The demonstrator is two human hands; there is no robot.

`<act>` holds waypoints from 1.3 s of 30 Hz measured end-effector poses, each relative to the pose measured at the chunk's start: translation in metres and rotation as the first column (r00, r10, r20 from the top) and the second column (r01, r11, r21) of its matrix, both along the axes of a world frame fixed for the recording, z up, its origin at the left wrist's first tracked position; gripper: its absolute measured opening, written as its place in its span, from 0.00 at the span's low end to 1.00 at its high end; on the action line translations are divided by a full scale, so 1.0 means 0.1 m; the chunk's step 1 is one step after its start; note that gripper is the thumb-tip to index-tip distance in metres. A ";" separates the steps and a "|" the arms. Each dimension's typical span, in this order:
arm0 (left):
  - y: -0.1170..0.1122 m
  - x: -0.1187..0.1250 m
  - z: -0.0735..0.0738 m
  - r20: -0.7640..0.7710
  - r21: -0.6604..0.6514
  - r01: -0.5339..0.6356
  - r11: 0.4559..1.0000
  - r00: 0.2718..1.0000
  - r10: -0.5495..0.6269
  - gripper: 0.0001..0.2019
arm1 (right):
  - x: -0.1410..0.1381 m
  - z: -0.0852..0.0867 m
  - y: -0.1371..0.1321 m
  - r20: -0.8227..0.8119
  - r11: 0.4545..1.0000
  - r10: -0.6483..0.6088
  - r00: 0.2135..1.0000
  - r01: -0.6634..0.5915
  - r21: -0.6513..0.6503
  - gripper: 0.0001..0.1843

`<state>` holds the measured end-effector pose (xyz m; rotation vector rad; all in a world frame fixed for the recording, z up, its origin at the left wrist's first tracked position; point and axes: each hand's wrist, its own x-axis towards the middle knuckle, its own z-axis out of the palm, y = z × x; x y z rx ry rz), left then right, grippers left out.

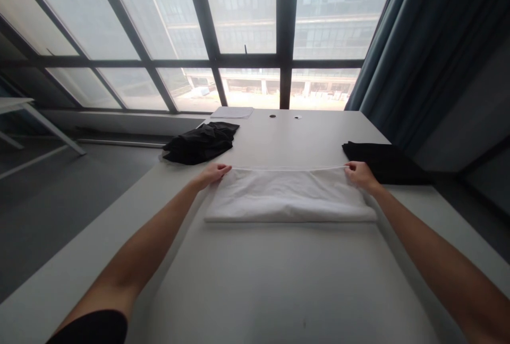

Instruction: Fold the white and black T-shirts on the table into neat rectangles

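Note:
A white cloth (pixel 289 198) lies folded over on the white table (pixel 279 280), its fold toward me and its far hem stretched in a straight line. My left hand (pixel 213 174) pinches the hem's far left corner. At the far right corner my right hand (pixel 358 174) pinches the same hem. Both arms reach forward over the table.
A crumpled black garment (pixel 201 143) lies at the table's far left, a flat folded black one (pixel 384 162) at the right edge. A sheet of paper (pixel 232 112) and two cable holes (pixel 272 116) sit by the window. A dark curtain (pixel 430 51) hangs at right.

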<state>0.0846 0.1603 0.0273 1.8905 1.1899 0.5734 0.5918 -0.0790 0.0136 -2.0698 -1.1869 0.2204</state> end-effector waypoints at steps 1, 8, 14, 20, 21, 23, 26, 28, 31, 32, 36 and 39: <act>-0.01 0.00 -0.03 -0.001 0.009 -0.008 1.000 1.000 0.008 0.27 | 0.02 -0.02 0.02 0.003 1.000 -0.004 1.000 0.004 0.005 0.17; 0.10 0.03 -0.10 0.024 0.120 -0.081 0.989 0.997 0.079 0.25 | 0.13 0.00 0.12 0.084 0.999 -0.050 0.995 0.051 -0.018 0.17; 0.14 0.11 -0.22 0.007 0.226 -0.132 0.965 0.991 0.134 0.23 | 0.07 -0.10 0.23 0.137 0.990 -0.108 0.985 0.118 -0.071 0.14; 0.15 0.16 -0.28 -0.027 0.277 -0.163 0.947 0.984 0.177 0.21 | 0.04 -0.14 0.23 0.192 0.986 -0.123 0.974 0.142 -0.089 0.17; 0.16 0.17 -0.29 -0.046 0.280 -0.165 0.946 0.982 0.185 0.20 | 0.04 -0.14 0.23 0.202 0.985 -0.120 0.972 0.142 -0.096 0.17; 0.19 0.18 -0.30 -0.091 0.293 -0.171 0.941 0.974 0.206 0.18 | 0.03 -0.15 0.23 0.222 0.984 -0.111 0.969 0.139 -0.113 0.16; 0.15 0.22 -0.26 -0.140 0.344 -0.198 0.918 0.956 0.259 0.17 | -0.09 -0.14 0.21 0.266 0.984 -0.103 0.959 0.137 -0.113 0.17; 0.00 0.32 -0.20 -0.155 0.426 -0.210 0.880 0.941 0.300 0.22 | -0.33 -0.13 0.17 0.352 0.992 -0.089 0.932 0.114 -0.050 0.20; -0.47 0.68 -0.14 -0.240 0.600 -0.033 0.799 0.946 0.219 0.25 | -0.95 -0.17 0.13 0.510 0.998 -0.008 0.860 -0.028 0.062 0.23; -0.68 0.84 -0.14 -0.279 0.620 0.088 0.780 0.953 0.114 0.23 | -1.20 -0.20 0.12 0.526 0.993 0.059 0.848 -0.104 0.058 0.25; -1.43 1.44 -0.32 -0.379 0.600 0.401 0.692 0.904 -0.196 0.24 | -2.01 -0.41 0.07 0.468 0.936 0.346 0.813 -0.333 -0.114 0.31; -1.66 1.59 -0.52 -0.454 0.529 0.471 0.706 0.860 -0.234 0.26 | -2.21 -0.51 0.06 0.389 0.906 0.418 0.821 -0.344 -0.248 0.33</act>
